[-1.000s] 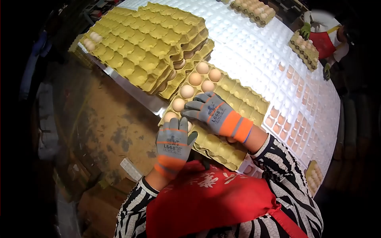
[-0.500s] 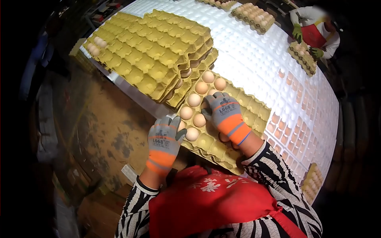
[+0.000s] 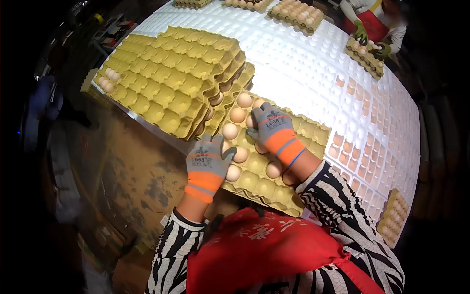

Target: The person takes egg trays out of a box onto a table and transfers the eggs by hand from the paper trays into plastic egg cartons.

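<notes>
A yellow egg tray with several brown eggs lies in front of me, on top of another tray. My left hand, in a grey and orange glove, is at the tray's left edge, its fingers curved over an egg that is mostly hidden. Bent over the upper part of the tray is my right hand, gloved alike, with its fingertips on eggs near the top rows; what they grip is partly hidden. An egg sits just right of my left hand, and another egg lies below my right hand.
Stacked yellow trays stand at the upper left, with several eggs on top. The white lit surface spreads behind and right. Filled egg trays sit along its far edge, another at lower right. A co-worker's gloved hands touch a tray.
The view has shifted. My right hand has moved up the tray, uncovering eggs below it. My left hand stays at the left edge. The co-worker's hands are now both at their tray.
</notes>
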A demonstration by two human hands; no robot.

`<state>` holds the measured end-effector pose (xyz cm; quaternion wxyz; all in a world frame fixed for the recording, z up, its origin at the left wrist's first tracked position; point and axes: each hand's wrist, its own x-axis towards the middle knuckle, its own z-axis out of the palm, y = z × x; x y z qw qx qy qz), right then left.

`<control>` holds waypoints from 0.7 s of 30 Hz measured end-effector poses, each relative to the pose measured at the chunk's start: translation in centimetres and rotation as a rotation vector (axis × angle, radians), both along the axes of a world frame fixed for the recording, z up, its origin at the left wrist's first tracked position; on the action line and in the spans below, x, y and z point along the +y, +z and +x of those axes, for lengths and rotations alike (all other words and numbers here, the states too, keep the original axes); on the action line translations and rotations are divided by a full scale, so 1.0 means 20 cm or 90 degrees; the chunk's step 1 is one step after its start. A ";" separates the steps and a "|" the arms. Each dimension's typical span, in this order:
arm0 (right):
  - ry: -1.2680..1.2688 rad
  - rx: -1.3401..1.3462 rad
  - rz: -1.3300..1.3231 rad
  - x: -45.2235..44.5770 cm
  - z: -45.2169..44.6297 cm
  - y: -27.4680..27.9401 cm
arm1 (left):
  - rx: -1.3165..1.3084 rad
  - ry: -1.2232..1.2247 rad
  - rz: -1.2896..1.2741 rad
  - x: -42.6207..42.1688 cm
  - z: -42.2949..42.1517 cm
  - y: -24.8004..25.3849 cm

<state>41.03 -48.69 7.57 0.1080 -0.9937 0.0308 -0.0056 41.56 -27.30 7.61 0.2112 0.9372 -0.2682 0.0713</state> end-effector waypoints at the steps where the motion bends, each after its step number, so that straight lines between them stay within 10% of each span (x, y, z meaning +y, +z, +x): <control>1: -0.052 0.017 0.205 -0.04 0.00 0.00 | 0.013 0.000 0.002 -0.01 0.04 -0.03; 5: -0.197 -0.044 1.037 -0.32 -0.09 0.04 | 0.072 -0.029 -0.021 0.02 0.06 0.00; 7: -0.190 -0.095 1.140 -0.41 -0.08 0.09 | 0.206 0.000 -0.152 0.05 0.07 -0.01; 12: -0.011 -0.079 0.069 -0.30 0.11 0.08 | 0.586 0.077 -0.636 0.17 0.10 -0.07; 15: -0.007 0.099 -0.053 -0.23 0.19 0.10 | 0.622 -0.038 -0.788 0.10 0.00 0.09; 17: -0.031 0.025 0.181 -0.28 0.12 0.11 | 0.661 -0.037 -0.920 0.06 0.02 0.11; 19: -0.021 -0.130 0.470 -0.35 0.05 0.07 | 0.656 0.030 -0.651 0.07 0.12 0.12; 21: -0.194 0.058 0.843 -0.43 -0.11 0.17 | 0.163 -0.133 -0.239 -0.01 0.15 0.13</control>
